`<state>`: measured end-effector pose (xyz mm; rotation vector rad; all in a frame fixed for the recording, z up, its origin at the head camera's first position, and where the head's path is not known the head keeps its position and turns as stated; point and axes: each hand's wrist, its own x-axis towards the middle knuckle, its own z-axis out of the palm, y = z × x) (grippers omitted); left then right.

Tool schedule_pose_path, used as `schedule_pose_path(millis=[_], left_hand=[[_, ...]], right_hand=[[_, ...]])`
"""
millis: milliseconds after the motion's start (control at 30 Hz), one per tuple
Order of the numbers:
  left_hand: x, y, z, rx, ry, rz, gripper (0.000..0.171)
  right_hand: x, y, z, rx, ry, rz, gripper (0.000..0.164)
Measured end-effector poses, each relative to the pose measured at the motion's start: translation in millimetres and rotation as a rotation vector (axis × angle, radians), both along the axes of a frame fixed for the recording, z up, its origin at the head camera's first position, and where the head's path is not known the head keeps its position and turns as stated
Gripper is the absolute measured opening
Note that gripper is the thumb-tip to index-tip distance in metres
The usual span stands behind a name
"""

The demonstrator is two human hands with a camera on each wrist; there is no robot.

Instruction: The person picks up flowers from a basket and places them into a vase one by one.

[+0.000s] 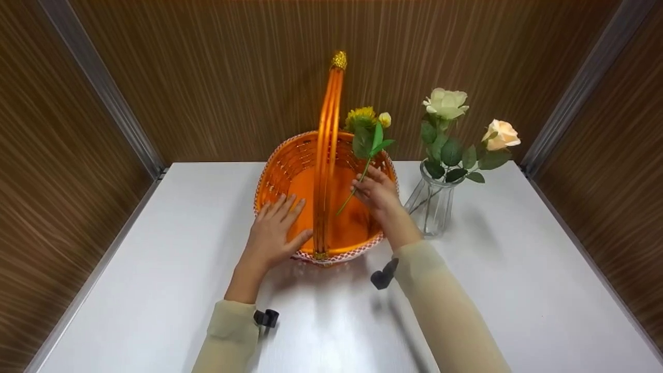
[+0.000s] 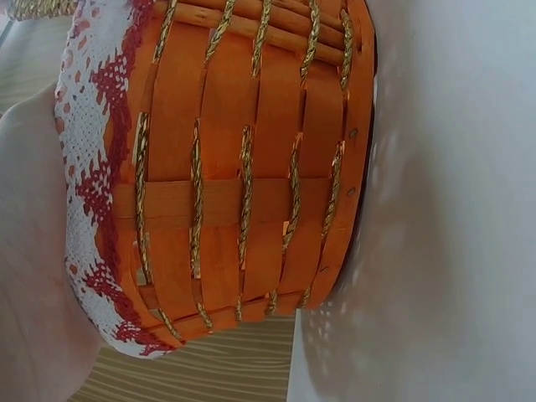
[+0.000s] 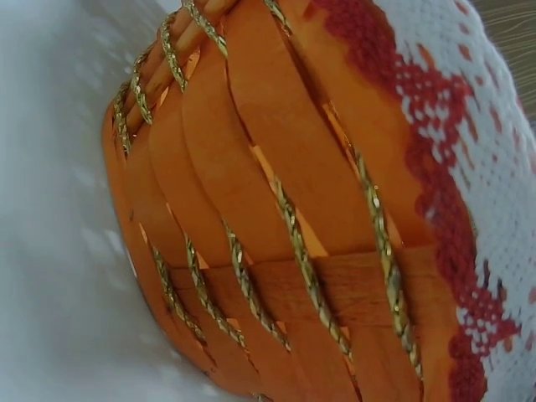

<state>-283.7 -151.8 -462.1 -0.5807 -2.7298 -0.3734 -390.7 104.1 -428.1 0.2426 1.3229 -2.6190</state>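
An orange woven basket (image 1: pixel 336 248) with a tall arched handle and a red-and-white lace rim stands on the white table. My left hand (image 1: pixel 270 233) rests over its near left rim, fingers extended and thumb spread; the left wrist view shows part of this hand (image 2: pixel 38 251) against the lace. Inside the basket's right side, my right hand (image 1: pixel 380 197) pinches the thin green stem of a flower with a small pale yellow bud (image 1: pixel 384 119). A fuller yellow flower (image 1: pixel 361 116) appears beside that bud; whether its stem is also held cannot be told. The right wrist view shows the basket's outer wall (image 3: pixel 251 201).
Right of the basket stands a clear glass vase (image 1: pixel 435 207), close to my right forearm. It holds a white rose (image 1: pixel 446 103) and a peach rose (image 1: pixel 501 135). A wood-patterned panel (image 1: pixel 233 77) rises behind the table, with similar panels at both sides.
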Motion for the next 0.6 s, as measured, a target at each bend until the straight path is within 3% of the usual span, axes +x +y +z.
schedule_pose_path(millis=[133, 300, 600], left_hand=[[0.0, -2, -0.9, 0.015, 0.022, -0.006, 0.072], [-0.1, -5, -2.5, 0.03, 0.031, -0.009, 0.07], [-2.1, -4, -2.9, 0.03, 0.014, -0.008, 0.067]], right_hand=[[-1.6, -4, 0.9, 0.012, -0.012, -0.012, 0.061], [-3.4, -6, 2.4, 0.0, -0.02, -0.006, 0.036], [2.6, 3, 14.0, -0.01, 0.083, 0.047, 0.016]])
